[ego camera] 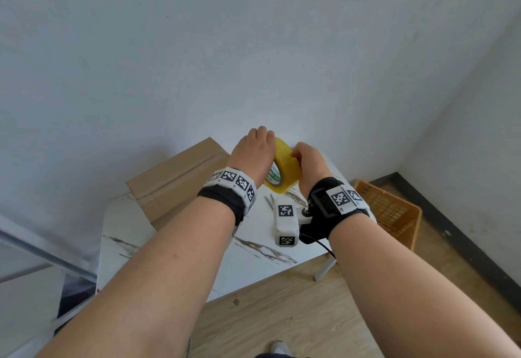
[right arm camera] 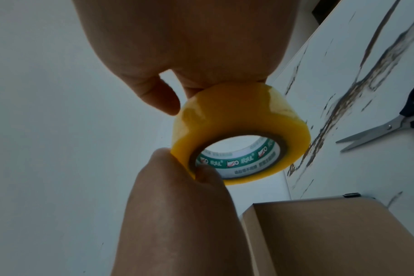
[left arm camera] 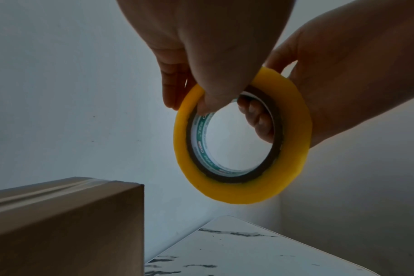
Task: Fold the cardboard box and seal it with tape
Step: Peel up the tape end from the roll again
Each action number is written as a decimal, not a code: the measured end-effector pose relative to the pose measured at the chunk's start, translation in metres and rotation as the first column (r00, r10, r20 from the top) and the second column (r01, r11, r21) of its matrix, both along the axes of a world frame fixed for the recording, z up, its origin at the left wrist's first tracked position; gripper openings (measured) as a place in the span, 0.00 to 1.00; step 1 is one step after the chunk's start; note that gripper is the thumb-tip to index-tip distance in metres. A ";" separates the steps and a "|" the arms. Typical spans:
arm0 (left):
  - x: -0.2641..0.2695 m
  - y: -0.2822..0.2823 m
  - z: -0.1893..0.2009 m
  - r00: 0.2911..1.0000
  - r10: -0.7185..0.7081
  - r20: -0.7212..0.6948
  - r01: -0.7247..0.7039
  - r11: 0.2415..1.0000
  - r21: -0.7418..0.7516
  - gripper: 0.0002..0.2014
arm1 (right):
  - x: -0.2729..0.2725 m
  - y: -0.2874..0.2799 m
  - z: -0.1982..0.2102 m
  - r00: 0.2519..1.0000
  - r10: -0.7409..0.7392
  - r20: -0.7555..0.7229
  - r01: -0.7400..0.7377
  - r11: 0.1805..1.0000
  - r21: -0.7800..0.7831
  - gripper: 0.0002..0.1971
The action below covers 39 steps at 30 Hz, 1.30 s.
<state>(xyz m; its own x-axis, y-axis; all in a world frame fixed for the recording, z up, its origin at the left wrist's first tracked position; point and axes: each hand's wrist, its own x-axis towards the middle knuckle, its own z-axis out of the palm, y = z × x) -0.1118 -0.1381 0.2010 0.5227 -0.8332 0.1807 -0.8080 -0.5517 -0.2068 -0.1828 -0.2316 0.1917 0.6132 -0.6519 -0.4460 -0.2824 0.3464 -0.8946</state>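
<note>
The marble-pattern table (ego camera: 253, 261) carries the brown cardboard box (ego camera: 174, 180), which stands at its left part with the flaps already down and one clear strip along the seam; probably more sealing is needed. Above the table, right of the box, both hands hold the yellow tape roll (ego camera: 283, 170) in the air, likely to find its loose end. The left hand (ego camera: 252, 154) pinches the rim, thumb inside the core. The right hand (ego camera: 310, 166) curls around the smooth outer band. Metal scissors (right arm camera: 378, 128) lie open on the table.
</note>
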 end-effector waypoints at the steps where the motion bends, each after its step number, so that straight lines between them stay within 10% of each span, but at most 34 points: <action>1: -0.001 -0.001 0.001 1.000 -0.003 0.002 0.003 1.000 -0.002 0.19 | 0.000 0.000 0.000 1.000 -0.013 0.005 0.013 1.000 0.006 0.08; 33: 0.008 -0.008 -0.002 1.000 -0.007 -0.022 0.005 0.995 -0.098 0.20 | 0.014 -0.012 0.005 0.981 0.068 -0.184 -0.091 0.989 -0.120 0.18; 39: 0.018 -0.010 -0.004 0.977 0.064 -0.202 -0.101 0.979 -0.176 0.20 | -0.001 -0.014 -0.006 0.994 0.100 0.047 -0.097 0.993 -0.066 0.07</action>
<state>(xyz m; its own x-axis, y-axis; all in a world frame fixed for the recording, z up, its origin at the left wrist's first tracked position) -0.0938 -0.1480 0.1974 0.6283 -0.7477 0.2148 -0.7728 -0.6317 0.0613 -0.1837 -0.2455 0.1861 0.6968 -0.6131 -0.3723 -0.2662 0.2609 -0.9279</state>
